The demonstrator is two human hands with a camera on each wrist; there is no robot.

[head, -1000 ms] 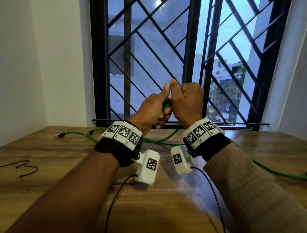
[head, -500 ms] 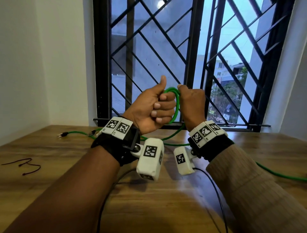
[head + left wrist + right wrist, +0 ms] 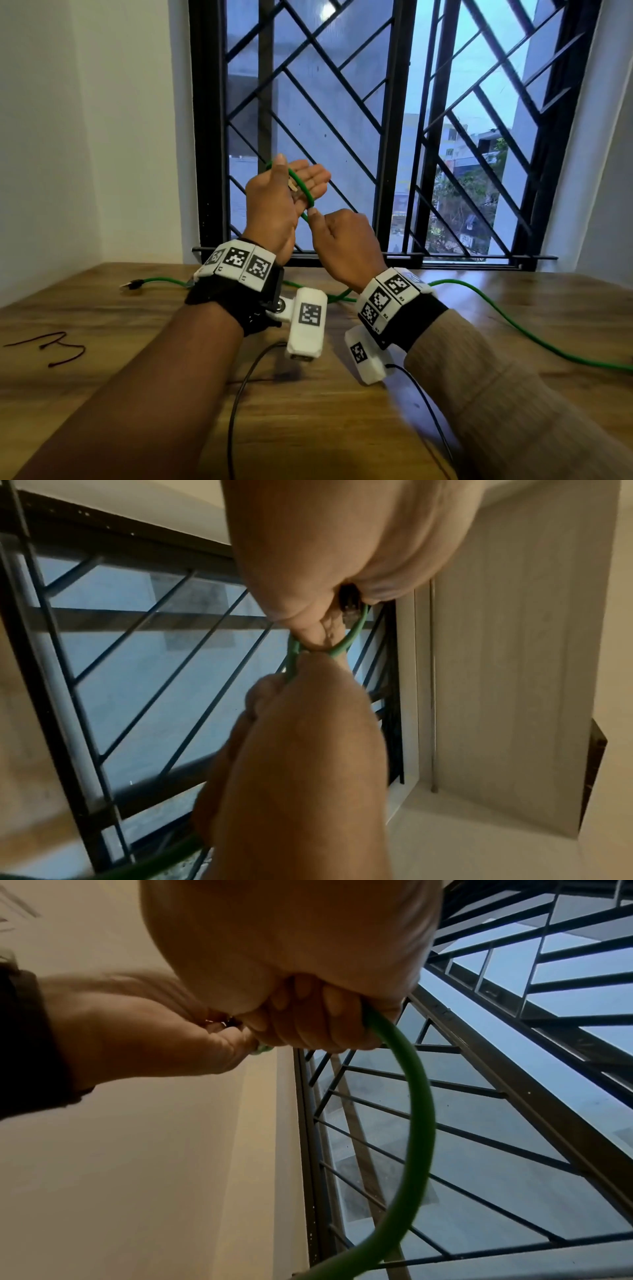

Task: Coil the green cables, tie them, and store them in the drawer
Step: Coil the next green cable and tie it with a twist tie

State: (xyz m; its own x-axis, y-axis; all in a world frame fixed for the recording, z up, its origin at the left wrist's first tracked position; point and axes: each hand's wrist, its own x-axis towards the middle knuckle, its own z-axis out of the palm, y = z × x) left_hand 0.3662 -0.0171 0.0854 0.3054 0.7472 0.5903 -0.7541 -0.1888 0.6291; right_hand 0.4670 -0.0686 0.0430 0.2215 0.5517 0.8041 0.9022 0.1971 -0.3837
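Note:
A green cable (image 3: 303,193) makes a small loop across the palm of my raised left hand (image 3: 303,174), passing behind the thumb, with its connector lying on the palm. That hand's fingers are stretched out. My right hand (image 3: 313,214), just below and to the right, pinches the same cable (image 3: 418,1096) with curled fingers. From there the cable drops to the table and trails off to the right (image 3: 513,329). In the left wrist view the loop (image 3: 352,634) sits between the two hands. Another green cable length (image 3: 161,281) with a plug lies at the back left.
Both hands are held above a wooden table (image 3: 137,394) in front of a barred window (image 3: 342,102). Thin black ties (image 3: 51,346) lie at the left. Black wires from the wrist cameras (image 3: 239,394) run across the near tabletop. White walls close in on both sides.
My left hand has risen and its fist has opened out flat, leaving the loop across the palm. The right hand has dropped lower and slid along the cable.

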